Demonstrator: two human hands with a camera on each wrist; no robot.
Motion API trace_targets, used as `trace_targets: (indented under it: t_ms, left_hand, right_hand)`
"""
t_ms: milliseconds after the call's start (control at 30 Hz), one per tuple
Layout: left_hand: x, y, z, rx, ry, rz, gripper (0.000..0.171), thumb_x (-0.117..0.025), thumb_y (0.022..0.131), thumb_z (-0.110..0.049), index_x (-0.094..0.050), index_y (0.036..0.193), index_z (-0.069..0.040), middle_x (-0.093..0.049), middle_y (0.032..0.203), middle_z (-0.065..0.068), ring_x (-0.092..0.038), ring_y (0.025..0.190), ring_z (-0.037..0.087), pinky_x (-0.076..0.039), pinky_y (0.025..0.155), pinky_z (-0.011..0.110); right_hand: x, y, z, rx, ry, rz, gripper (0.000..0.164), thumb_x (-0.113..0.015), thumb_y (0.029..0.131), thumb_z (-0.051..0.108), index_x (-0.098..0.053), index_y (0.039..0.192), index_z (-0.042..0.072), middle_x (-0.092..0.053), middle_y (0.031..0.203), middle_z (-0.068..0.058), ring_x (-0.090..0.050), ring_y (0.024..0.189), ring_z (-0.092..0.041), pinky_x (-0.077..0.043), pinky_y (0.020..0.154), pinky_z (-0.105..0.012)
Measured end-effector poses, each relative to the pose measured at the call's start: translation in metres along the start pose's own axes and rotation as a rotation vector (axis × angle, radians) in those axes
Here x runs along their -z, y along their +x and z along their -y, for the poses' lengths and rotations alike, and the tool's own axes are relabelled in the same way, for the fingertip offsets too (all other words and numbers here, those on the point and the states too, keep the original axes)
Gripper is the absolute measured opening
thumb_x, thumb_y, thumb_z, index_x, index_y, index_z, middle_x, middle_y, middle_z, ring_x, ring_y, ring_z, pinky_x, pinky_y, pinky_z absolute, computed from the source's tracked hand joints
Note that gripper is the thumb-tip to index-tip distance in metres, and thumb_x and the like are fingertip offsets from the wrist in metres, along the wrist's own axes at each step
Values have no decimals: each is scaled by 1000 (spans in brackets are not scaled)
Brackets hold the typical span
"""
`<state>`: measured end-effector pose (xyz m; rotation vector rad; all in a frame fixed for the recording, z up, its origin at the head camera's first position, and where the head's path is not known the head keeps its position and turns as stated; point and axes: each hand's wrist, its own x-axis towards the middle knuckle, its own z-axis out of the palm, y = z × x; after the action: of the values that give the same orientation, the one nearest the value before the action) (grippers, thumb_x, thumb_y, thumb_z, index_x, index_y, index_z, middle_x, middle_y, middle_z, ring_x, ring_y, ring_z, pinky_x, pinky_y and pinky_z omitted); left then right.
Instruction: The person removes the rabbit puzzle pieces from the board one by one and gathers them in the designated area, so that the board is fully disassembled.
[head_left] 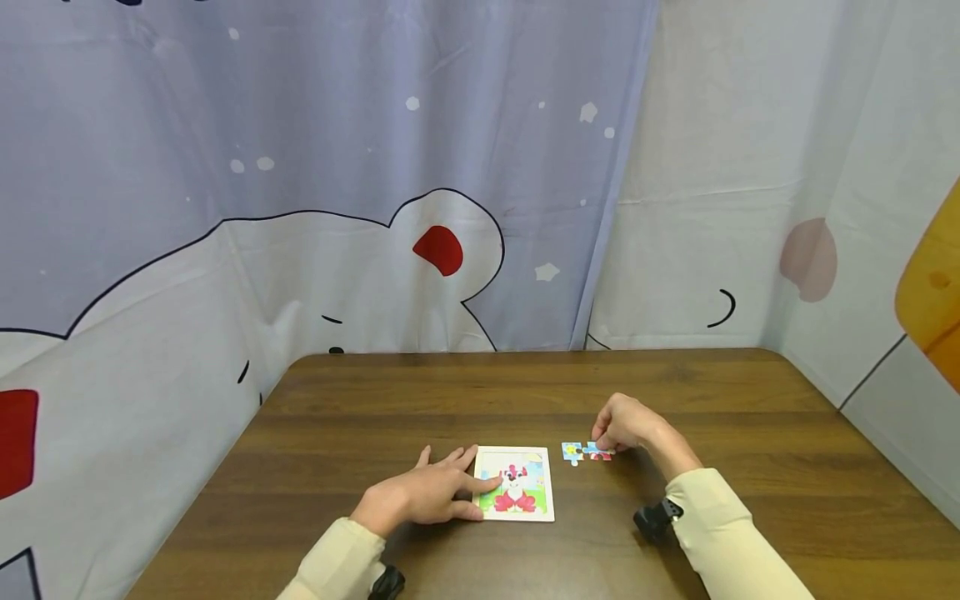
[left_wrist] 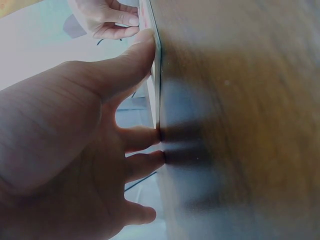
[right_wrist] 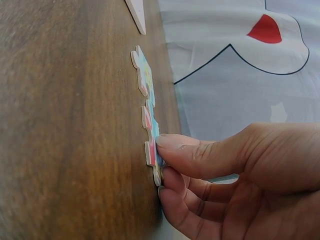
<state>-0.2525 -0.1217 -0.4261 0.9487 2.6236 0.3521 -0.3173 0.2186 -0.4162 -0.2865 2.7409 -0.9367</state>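
My left hand [head_left: 429, 492] rests with spread fingers over the left side of a small square picture puzzle in a white frame [head_left: 552, 500], which shows a red and white cartoon animal. Its index finger reaches onto the picture, and its thumb [left_wrist: 137, 57] lies at the frame's near edge. To the right of the frame, my right hand [head_left: 628, 422] pinches a blue and red jigsaw piece [right_wrist: 152, 145] between thumb and curled fingers, low at the tabletop. A second jigsaw piece [head_left: 572, 451], blue with yellow, lies flat just left of the held one.
Everything lies on a brown wooden table [head_left: 360, 392] with rounded far corners. Behind it hangs a printed curtain [head_left: 525, 167] close to the far edge. A black wrist device [head_left: 657, 518] sits at my right sleeve, near the tabletop.
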Motion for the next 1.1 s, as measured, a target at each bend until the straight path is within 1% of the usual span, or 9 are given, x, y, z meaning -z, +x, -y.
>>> trace_targets:
  t_ms: [167,267,367,467,567,633,767,867,1100]
  left_hand:
    - [1,0,-1,-3,2,-1,55,-62,95,-48,-50,148,-39,-22,163,19,-24,148,37,-10,111,72]
    - [1,-1,-1,-8,6,-4,55,-62,96,-48,-49,148,-38,-21,163,19,-24,148,37,-10,110,72]
    - [2,-1,-1,-10,8,1,55,-61,96,-48,-48,149,-38,-20,163,19,-23,148,36,-10,110,72]
    - [3,-1,-1,-10,9,9,56,-60,96,-48,-47,149,-38,-19,164,19,-23,148,36,-10,110,72]
    - [3,0,0,-12,9,10,56,-60,96,-48,-47,149,-38,-19,164,19,-22,148,37,-10,110,73]
    - [3,0,0,-12,6,8,56,-61,96,-48,-47,149,-38,-19,163,19,-22,149,37,-10,110,73]
    - [2,0,0,-11,-5,4,55,-61,96,-47,-48,149,-38,-19,163,19,-22,149,36,-10,110,72]
    - [2,0,-1,-7,-11,5,55,-62,96,-47,-49,148,-38,-19,164,18,-22,149,36,-9,110,72]
    - [2,-1,0,-3,-11,14,55,-61,96,-48,-48,149,-38,-18,164,18,-21,149,35,-9,111,72]
  right_hand:
    - [1,0,1,-13,15,7,10,-78,76,-10,-74,78,-1,-66,67,-1,-57,57,-10,-54,57,-27]
    - [6,-2,0,-24,56,2,11,-78,78,-10,-73,85,-4,-67,73,-3,-60,61,-11,-56,59,-30]
    - [12,-3,1,-29,90,-19,15,-77,79,-8,-71,92,-5,-67,78,-4,-62,64,-13,-57,61,-33]
    - [14,-5,4,-24,104,-35,16,-77,80,-8,-71,94,-5,-68,78,-3,-61,64,-14,-56,61,-33]
    - [13,-4,9,-14,112,-39,17,-77,79,-8,-72,94,-5,-69,80,-4,-61,64,-13,-56,62,-34]
    - [11,-4,12,-10,99,-38,17,-78,78,-8,-72,93,-5,-69,80,-5,-61,63,-13,-56,62,-33]
    - [9,-3,13,-24,-4,-32,18,-81,73,-8,-72,87,-1,-65,78,-4,-60,62,-13,-54,59,-29]
    - [7,-3,10,-47,-54,-10,19,-84,71,-7,-72,83,2,-63,74,-2,-60,61,-13,-53,57,-28]
    - [6,-2,5,-47,-25,27,17,-83,73,-8,-73,81,3,-64,69,0,-59,61,-13,-53,58,-30]
